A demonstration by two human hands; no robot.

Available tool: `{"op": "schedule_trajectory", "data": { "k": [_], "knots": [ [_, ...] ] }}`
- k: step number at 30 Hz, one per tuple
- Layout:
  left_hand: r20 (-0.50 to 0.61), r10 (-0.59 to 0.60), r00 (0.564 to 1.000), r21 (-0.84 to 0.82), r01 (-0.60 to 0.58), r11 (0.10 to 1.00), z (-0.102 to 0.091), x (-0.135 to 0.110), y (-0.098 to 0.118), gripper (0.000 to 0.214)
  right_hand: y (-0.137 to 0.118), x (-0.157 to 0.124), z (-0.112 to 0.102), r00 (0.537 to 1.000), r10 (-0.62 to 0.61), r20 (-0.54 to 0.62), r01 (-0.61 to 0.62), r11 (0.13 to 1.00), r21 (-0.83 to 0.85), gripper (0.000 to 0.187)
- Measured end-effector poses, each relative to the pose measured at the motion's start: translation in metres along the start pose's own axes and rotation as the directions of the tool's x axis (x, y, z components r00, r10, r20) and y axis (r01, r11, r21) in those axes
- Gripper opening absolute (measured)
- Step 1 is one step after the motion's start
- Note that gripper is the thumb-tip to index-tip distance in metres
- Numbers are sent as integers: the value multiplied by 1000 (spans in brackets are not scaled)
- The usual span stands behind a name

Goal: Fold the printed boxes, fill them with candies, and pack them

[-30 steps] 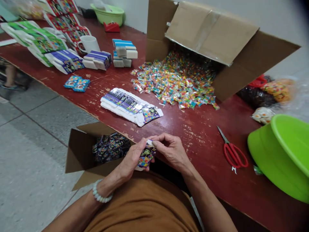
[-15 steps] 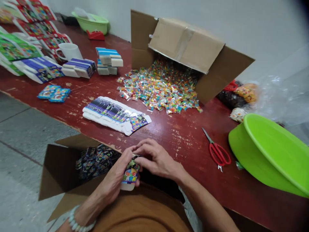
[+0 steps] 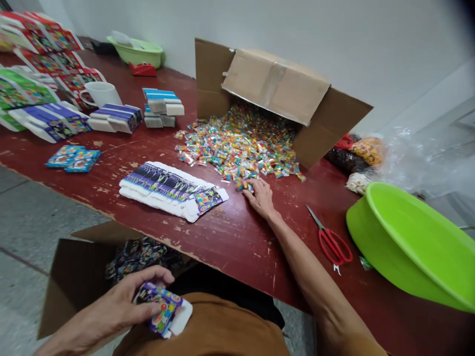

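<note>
Purple printed carton (image 3: 168,302) sits low on the left, off the table and in front of your brown top (image 3: 215,326), gripped in your left hand (image 3: 126,301) with the thumb across its printed face and a white end flap sticking out to the right. Just beyond that hand, below the tabletop's front edge, an open cardboard box (image 3: 70,282) holds dark printed packets (image 3: 137,254). Next along the red table (image 3: 237,242) comes a fanned row of flattened cartons (image 3: 159,185). Your right hand (image 3: 261,198) is at the near fringe of the wrapped candies (image 3: 237,148), fingertips at a few loose pieces; I cannot tell whether the fingers have closed on them. The step in hand looks like picking out candies while the carton waits; the next move probably calls for a light, sure pinch, then a path back over the front edge to the carton, its flap kept aside. Bare tabletop between the flattened cartons and the red-handled scissors (image 3: 332,244) gives you room for that. Keep your forearm left of those handles, since the green tub (image 3: 393,267) crowds the far right.
</note>
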State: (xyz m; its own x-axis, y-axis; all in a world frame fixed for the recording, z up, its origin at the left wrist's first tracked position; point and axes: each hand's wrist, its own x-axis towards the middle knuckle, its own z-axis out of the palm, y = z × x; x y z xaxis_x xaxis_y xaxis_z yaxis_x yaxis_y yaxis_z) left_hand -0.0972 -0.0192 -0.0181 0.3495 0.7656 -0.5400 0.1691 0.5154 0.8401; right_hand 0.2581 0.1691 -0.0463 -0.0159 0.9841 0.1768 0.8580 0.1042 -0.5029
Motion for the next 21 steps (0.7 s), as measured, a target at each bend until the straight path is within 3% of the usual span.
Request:
{"op": "schedule_trajectory", "data": {
  "k": [2,4,9,12,15,16,21],
  "knots": [
    [142,-33,989,182,7,983,-10,1,7,39,-9,-18,5,998,-55,7,54,998,22,29],
    [244,-75,967,232,17,973,-10,4,15,35,-16,-29,5,998,-60,-26,61,996,61,27],
    [249,-24,968,-136,59,989,18,11,28,33,-32,-38,-16,981,95,-167,-29,933,359,32],
    [158,59,986,-256,-17,966,41,17,36,36,-54,-56,-29,986,149,-74,-65,755,652,38],
    [95,166,982,-249,-138,959,59,23,43,42,-90,-86,-31,971,215,99,-186,431,883,41],
    [86,193,978,-231,-168,958,64,25,45,42,-102,-97,-30,969,208,137,-207,367,907,38],
    [10,223,975,-151,-219,964,83,31,47,42,-143,-129,-14,944,252,214,-268,200,942,30]
  ]
}}
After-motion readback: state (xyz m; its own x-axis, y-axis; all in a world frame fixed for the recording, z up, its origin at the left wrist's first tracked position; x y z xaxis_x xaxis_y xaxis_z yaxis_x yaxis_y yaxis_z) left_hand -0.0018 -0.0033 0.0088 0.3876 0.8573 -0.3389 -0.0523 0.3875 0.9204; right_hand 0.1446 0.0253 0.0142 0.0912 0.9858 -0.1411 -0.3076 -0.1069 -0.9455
